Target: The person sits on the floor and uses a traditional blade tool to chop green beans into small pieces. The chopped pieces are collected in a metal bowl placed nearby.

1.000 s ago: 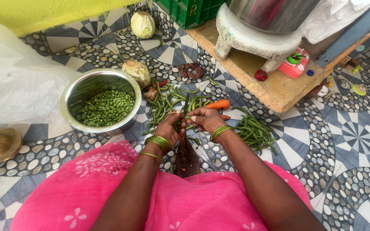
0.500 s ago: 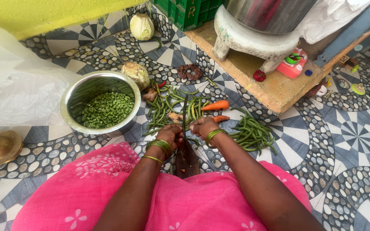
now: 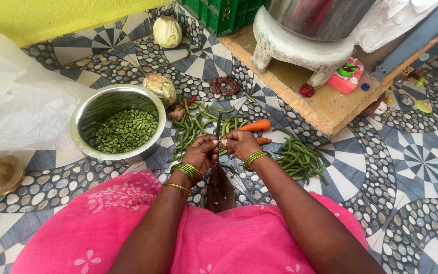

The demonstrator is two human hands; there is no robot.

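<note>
Both hands have drawn in a touch since a second ago, from out over the bean pile to right against the upright blade, and the head has dipped closer. The left hand (image 3: 201,152) and right hand (image 3: 240,143) now meet at the floor-standing cutter (image 3: 219,177), its dark wooden base tucked against the pink skirt (image 3: 128,223) and its thin blade rising between the knuckles. Fingers on both sides are curled in tight, pinched on a small bunch of green beans (image 3: 222,150) pressed to the edge; how many beans, I can't tell.

Now the danger here: the fingertips sit right beside that blade, and my read is that a hard push on a bean that snaps suddenly could carry a fingertip onto the edge. The base looks held only by the person's weight; if it shifts on the patterned tile floor (image 3: 411,167), the blade tilts toward a hand.

Cut pieces are another worry. The steel bowl (image 3: 83,117) of chopped beans sits well off to the left, so bits dropping at the blade would likely scatter on the floor instead. Uncut beans lie in two heaps, one ahead of the hands (image 3: 193,124) and one to the right (image 3: 300,157), with carrots (image 3: 255,125) between them, near enough to roll underhand.
</note>
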